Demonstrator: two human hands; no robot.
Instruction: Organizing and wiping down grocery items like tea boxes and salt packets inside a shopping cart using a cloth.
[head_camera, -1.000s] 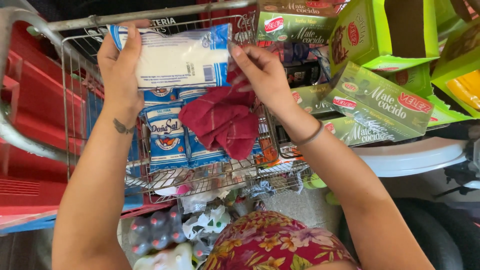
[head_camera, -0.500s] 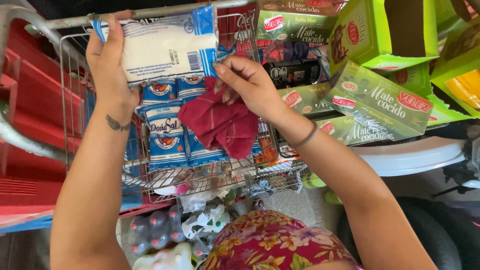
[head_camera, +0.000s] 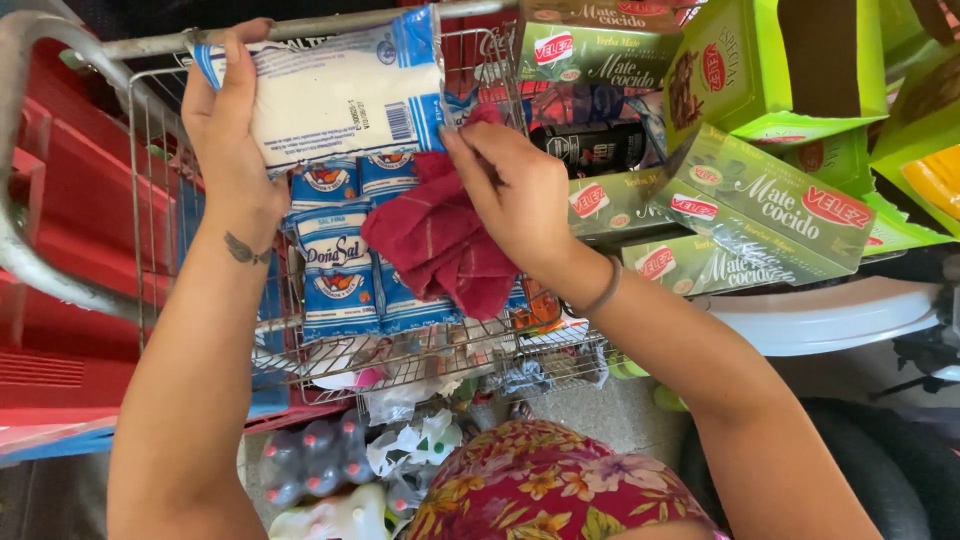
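A: How are the hands occupied?

B: A white-and-blue bag (head_camera: 330, 95) is gripped by the left hand (head_camera: 225, 120) above the wire cart (head_camera: 150, 200). A red cloth (head_camera: 440, 240) is pinched by the right hand (head_camera: 515, 190) against the bag's edge, seemingly for wiping.

A: Beneath?

B: Smaller blue packets (head_camera: 335, 265) are stacked upright.

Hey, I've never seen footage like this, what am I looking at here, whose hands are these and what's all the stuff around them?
There is no machine here: a camera worn on a person's head looks down at their own two bare hands. The left hand holds up a white and blue plastic bag above a wire shopping cart. The right hand grips a dark red cloth, close to the bag's lower right corner. In the cart, under the hands, lie more small blue and white packets. To the right are stacked green boxes. Below the cart you can see shrink-wrapped bottles and the person's flowered clothing.
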